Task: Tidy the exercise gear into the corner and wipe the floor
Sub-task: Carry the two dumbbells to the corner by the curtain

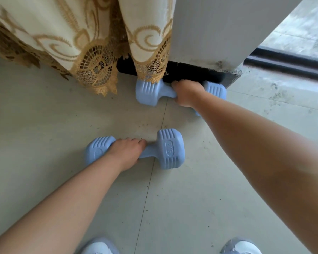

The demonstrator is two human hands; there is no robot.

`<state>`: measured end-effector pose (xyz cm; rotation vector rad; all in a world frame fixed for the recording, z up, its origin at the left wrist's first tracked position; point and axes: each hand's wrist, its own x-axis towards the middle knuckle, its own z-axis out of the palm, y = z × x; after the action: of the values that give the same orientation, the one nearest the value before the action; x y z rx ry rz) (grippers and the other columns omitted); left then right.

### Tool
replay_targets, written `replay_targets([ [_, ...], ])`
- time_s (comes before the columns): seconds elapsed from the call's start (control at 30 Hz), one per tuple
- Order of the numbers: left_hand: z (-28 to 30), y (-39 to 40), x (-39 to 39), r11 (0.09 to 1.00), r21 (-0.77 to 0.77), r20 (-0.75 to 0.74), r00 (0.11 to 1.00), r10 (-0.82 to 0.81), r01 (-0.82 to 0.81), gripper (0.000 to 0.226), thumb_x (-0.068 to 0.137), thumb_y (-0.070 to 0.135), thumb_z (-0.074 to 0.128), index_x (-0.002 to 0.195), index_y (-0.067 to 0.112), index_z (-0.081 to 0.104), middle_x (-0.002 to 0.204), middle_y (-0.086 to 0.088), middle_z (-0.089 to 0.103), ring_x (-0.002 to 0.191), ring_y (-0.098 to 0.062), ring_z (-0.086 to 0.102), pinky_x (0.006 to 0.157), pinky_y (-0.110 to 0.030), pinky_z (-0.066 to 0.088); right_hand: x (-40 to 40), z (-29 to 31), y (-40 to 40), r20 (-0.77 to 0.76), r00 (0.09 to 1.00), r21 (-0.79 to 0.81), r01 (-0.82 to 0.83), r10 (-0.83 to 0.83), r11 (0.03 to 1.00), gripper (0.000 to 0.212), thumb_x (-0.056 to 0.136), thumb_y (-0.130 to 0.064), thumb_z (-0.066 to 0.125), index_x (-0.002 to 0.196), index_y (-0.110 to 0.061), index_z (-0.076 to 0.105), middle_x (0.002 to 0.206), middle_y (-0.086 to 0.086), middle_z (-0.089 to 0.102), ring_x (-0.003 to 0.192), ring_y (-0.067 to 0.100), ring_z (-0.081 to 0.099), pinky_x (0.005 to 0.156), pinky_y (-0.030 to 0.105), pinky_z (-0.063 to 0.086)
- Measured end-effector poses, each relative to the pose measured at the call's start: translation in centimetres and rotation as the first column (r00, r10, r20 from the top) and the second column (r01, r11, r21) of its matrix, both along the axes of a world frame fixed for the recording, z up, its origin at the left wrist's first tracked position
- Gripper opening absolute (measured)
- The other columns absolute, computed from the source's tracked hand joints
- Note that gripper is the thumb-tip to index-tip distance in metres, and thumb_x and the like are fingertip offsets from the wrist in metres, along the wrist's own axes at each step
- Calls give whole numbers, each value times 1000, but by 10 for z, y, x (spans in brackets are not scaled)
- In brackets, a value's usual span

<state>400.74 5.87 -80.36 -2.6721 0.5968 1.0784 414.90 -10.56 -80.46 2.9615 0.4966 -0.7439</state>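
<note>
1. Gripping with my left hand (126,153), fingers curled round the smooth handle of the near dumbbell (170,149), which lies on the floor (44,116) at centre.
2. My right hand (186,95) wraps its fingers round the handle of the far dumbbell (149,93), which sits against the black skirting (200,74) at the wall's (218,30) foot.
3. Both weights are pale blue, matte, with blocky ribbed heads; the near one bears raised lettering I cannot read.
4. A cream curtain (72,33) with gold lace trim hangs far left, its hem touching the far dumbbell's left head.
5. Pale floor tiles show dark grit and smudges.
6. White shoes (97,247) peek in at the near edge.
</note>
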Motion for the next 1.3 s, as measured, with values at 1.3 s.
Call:
replay_targets([
  [1.3,15,-78,70,972,-45,34,973,-228,229,32,93,21,52,120,7,42,123,-9,55,113,-29,55,80,-33,40,-112,28,-92,-233,772,373,633,-592,678,42,92,-2,35,130,-10,51,127,15,56,114,29,52,87,27,39],
])
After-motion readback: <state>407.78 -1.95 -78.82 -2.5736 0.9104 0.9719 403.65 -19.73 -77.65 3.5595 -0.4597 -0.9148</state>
